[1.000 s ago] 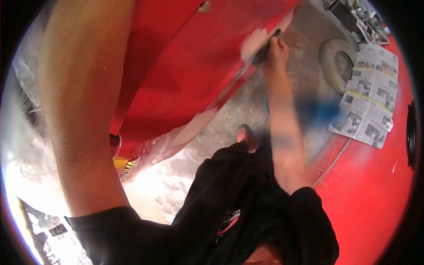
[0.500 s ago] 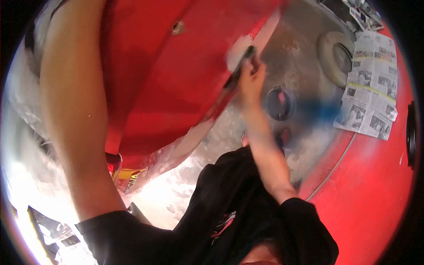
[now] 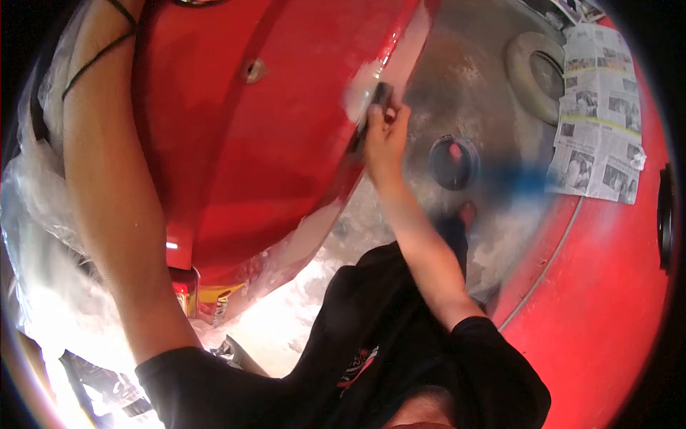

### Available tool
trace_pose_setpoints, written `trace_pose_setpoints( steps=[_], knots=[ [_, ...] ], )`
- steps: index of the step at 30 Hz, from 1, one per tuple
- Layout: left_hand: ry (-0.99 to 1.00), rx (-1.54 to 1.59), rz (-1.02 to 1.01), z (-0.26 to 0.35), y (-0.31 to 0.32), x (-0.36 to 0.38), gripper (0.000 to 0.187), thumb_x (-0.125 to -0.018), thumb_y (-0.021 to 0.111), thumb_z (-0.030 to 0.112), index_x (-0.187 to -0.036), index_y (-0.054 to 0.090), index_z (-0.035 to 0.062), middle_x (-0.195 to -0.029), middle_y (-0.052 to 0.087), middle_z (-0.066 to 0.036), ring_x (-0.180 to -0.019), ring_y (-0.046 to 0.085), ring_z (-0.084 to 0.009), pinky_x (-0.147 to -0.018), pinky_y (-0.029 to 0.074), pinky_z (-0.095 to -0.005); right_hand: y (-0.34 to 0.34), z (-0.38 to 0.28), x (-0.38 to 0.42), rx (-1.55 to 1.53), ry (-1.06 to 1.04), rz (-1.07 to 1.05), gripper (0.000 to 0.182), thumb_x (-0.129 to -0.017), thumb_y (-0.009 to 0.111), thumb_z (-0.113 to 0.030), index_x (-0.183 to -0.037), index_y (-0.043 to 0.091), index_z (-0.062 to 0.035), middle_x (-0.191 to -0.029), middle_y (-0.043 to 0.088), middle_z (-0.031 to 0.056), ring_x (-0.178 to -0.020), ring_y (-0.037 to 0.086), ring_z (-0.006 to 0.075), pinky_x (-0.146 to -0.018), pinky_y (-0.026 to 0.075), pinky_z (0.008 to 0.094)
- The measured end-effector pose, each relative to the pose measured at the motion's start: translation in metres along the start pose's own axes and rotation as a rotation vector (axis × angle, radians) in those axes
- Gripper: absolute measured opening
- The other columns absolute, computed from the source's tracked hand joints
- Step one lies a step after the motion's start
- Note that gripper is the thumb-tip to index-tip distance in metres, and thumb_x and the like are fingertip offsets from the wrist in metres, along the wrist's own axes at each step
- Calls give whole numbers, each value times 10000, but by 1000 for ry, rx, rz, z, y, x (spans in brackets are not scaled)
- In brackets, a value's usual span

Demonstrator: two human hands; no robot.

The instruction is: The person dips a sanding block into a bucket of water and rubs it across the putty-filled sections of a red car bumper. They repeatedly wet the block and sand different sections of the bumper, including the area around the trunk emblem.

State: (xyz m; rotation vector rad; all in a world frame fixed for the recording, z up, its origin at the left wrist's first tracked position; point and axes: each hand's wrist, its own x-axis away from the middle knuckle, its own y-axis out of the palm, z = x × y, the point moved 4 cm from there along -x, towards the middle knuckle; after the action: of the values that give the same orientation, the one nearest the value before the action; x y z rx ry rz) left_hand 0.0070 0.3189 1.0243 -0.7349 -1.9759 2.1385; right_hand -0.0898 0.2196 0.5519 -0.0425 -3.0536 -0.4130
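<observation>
My right hand (image 3: 386, 139) is closed on a dark sanding block (image 3: 382, 93), pressed to the edge of a large red panel (image 3: 236, 136) that looks like car bodywork. Around the block the edge carries pale, filler-like patches (image 3: 359, 96), partly wet and shiny. A small hole (image 3: 255, 70) with a bare rim shows farther in on the panel. My left arm (image 3: 118, 179) reaches up along the left side, a thin black cord lying across it. The left hand itself lies beyond the top of the view.
On the grey floor stands a dark round bucket (image 3: 452, 163) with something pink in it. A pale ring like a tyre (image 3: 525, 79) lies near newspaper sheets (image 3: 597, 107) on another red surface (image 3: 593, 279). Crumpled clear plastic (image 3: 50, 207) and a red can (image 3: 184, 289) are at left.
My right hand and the block have shifted left in view, along with the panel. The black cord across my left arm has come into sight.
</observation>
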Motion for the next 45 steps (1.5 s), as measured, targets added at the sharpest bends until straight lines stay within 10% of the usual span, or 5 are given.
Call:
trace_pose_setpoints(
  steps=[5, 11, 15, 21, 45],
  knots=[
    [-61, -66, 21, -4, 2, -10, 293, -1021, 787, 225, -1051, 819, -64, -1007, 772, -103, -936, 728, -202, -876, 581, -353, -17, 9, -98, 57, 107, 66, 503, -1111, 700, -239, -1518, 499, -22, -1350, 665, 156, -1155, 659, 207, -999, 554, 364],
    [82, -194, -11, 29, 6, -6, 238, -1030, 766, 198, -1015, 781, -39, -1035, 755, -111, -1021, 697, -242, -984, 535, -401, -6, -4, 41, 84, -20, 3, 482, -1102, 687, -170, -1523, 509, -19, -1388, 620, 141, -1246, 614, 199, -1051, 521, 379],
    [-116, -87, -30, -25, 0, -8, 217, -1042, 761, 205, -1179, 808, 43, -1281, 742, -90, -1236, 668, -222, -1064, 522, -382, -15, 14, -39, 117, -58, 132, 453, -1019, 719, -150, -1425, 582, -1, -1411, 618, 267, -1360, 581, 442, -1180, 450, 525],
    [-341, 138, -32, -49, 2, -5, 289, -1068, 745, 215, -1309, 832, 80, -1318, 750, -39, -1101, 686, -73, -833, 560, -234, -23, 0, -31, 194, -9, 95, 490, -1058, 698, -197, -1480, 576, 21, -1419, 611, 272, -1358, 594, 407, -1176, 460, 487],
    [-138, -83, -141, -28, 1, -15, 247, -1050, 747, 172, -1247, 838, 55, -1333, 772, -86, -1415, 606, -242, -1196, 451, -381, -5, -9, -126, 182, -44, 261, 356, -1034, 703, -179, -1330, 664, 14, -1313, 677, 255, -1257, 648, 417, -1108, 508, 493]
  ],
)
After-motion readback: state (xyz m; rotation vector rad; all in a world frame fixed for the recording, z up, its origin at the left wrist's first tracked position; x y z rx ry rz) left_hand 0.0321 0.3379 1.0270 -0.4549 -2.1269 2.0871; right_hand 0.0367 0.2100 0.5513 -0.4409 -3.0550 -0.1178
